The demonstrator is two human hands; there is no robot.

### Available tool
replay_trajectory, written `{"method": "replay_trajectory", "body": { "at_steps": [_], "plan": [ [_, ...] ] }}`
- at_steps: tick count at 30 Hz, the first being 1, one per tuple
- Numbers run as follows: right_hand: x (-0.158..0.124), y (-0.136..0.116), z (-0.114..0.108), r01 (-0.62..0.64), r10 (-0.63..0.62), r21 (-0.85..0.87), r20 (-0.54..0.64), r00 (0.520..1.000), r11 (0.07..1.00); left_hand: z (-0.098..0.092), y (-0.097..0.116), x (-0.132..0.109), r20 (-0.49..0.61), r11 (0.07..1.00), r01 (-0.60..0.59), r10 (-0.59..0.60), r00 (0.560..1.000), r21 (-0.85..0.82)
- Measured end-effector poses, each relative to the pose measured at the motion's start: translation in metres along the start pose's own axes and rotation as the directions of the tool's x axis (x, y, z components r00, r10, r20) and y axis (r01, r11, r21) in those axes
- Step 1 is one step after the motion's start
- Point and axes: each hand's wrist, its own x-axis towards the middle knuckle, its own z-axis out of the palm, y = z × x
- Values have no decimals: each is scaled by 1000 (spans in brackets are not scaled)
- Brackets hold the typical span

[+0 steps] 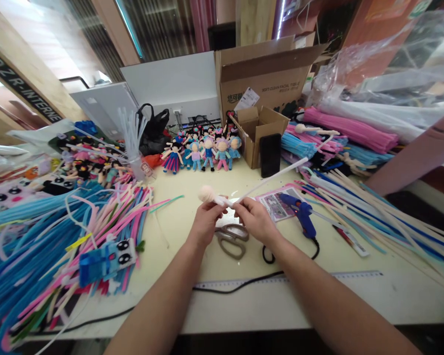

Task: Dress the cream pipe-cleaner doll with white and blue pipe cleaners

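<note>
My left hand [206,220] is closed in a pinch on a cream fuzzy ball [206,194] on a short white stem, held just above the table. My right hand [254,217] is closed on a long white pipe cleaner [277,176] that runs up and to the right from the ball's stem. The two hands nearly touch over the pale yellow table [177,222]. Grey scissors [231,238] lie on the table right below my hands. A blue glue gun [299,212] rests to the right of my right hand, with its black cord [244,282] trailing toward the front edge.
Heaps of blue, pink and cream pipe cleaners [40,246] fill the left; more pipe cleaners [373,212] lie at right. A row of small dolls [203,153] stands at the back by cardboard boxes [261,130] and a black phone [270,155]. A ruler [292,278] lies near the front edge.
</note>
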Motion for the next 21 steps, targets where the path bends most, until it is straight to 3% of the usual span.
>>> {"method": "replay_trajectory", "body": {
  "at_steps": [5,9,12,15,18,21],
  "plan": [
    [3,1,0,-260,207,344,183,961,902,0,2,0,44,1000,-6,7,999,-9],
    [3,0,-1,-326,215,511,264,940,796,3,4,-2,97,999,-13,17,995,-41],
    [4,-1,-2,-253,175,551,191,966,795,4,5,-3,78,999,9,-5,997,-50],
    [4,-4,-5,-108,112,474,21,994,874,4,6,-2,65,996,72,-68,996,-57],
    [3,-8,-9,19,14,262,-123,992,965,3,10,-4,150,976,189,-172,973,-106],
    [1,-10,-10,94,-74,104,-179,981,990,2,14,-7,282,952,257,-204,937,-166]
  ]
}}
